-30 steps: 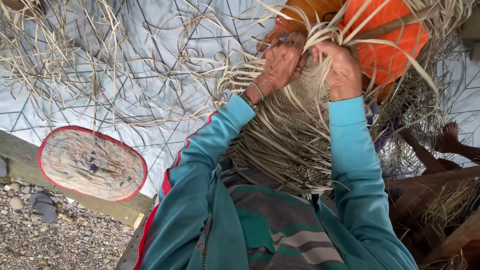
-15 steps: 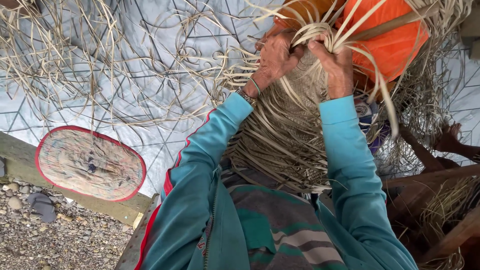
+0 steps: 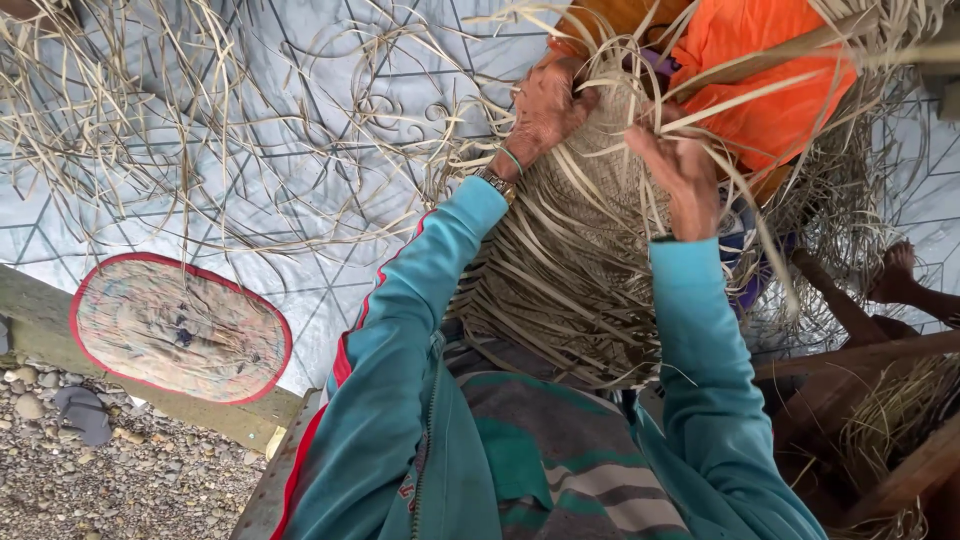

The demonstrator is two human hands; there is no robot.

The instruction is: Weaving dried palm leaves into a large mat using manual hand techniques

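A half-woven piece of pale dried straw strips (image 3: 590, 230) lies over my lap, loose strips hanging from its edges. My left hand (image 3: 541, 110) presses on the top left of the woven part, fingers curled on strips near the upper edge. My right hand (image 3: 683, 170) sits lower on the right side, pinching a few long strips that arc away to the right. Both arms wear teal sleeves. An orange cloth (image 3: 770, 80) lies just beyond the weaving.
Loose straw strips (image 3: 200, 130) are scattered over a grey patterned mat (image 3: 300, 270). An oval red-rimmed woven pad (image 3: 180, 325) lies at the left by a wooden beam and gravel (image 3: 120, 480). Another person's foot (image 3: 900, 275) and wooden boards are at the right.
My right hand has dropped down and to the right, drawing strips out with it. My left hand has shifted slightly up along the weaving's top edge.
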